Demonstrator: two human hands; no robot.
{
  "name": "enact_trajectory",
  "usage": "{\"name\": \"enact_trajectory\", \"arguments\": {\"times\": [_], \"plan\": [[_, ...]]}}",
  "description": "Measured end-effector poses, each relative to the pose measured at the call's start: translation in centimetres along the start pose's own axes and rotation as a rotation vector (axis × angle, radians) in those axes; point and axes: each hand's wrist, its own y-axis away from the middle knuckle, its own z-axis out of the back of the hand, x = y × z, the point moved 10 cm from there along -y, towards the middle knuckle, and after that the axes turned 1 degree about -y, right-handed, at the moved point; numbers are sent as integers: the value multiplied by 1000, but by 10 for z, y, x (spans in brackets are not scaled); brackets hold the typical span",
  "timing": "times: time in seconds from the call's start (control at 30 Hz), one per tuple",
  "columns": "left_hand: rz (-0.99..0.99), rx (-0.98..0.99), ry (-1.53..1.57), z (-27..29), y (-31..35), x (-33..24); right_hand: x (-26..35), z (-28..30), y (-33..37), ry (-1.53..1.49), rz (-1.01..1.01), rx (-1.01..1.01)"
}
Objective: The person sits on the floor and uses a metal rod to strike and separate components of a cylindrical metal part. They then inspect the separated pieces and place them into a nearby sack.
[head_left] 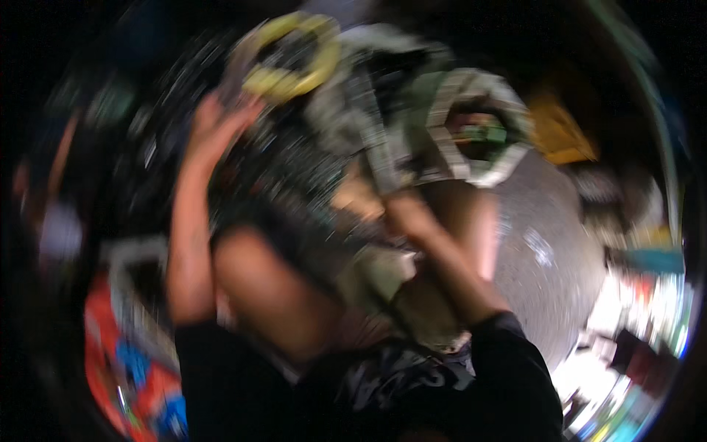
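Motion blur smears the whole picture. My left hand is stretched far forward at the upper left, at the lower left edge of a yellow ring-shaped thing. Whether it grips the ring or only touches it is lost in the blur. My right hand is closed near the middle, between my knees, at the lower end of a long grey flat strip. What kind of thing the strip is cannot be made out. Beneath and beyond my left hand spreads a heap of dark, glinting small pieces.
A pale bag or container with a wide, many-sided rim stands at the upper right, coloured items inside. Beside it lies a yellow-orange piece. Grey floor shows on the right. An orange-red and blue sack lies at the lower left.
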Motion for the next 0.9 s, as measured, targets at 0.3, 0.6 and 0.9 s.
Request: {"name": "enact_trajectory", "arguments": {"times": [0.3,0.6,0.9], "plan": [[462,-180,-446,224,43,327,7,-28,4,-236,11,-170],[463,-81,-991,209,48,488,-124,-60,-126,43,-143,-234],[478,65,-1031,208,21,503,-210,-149,-193,111,-320,-56]]}}
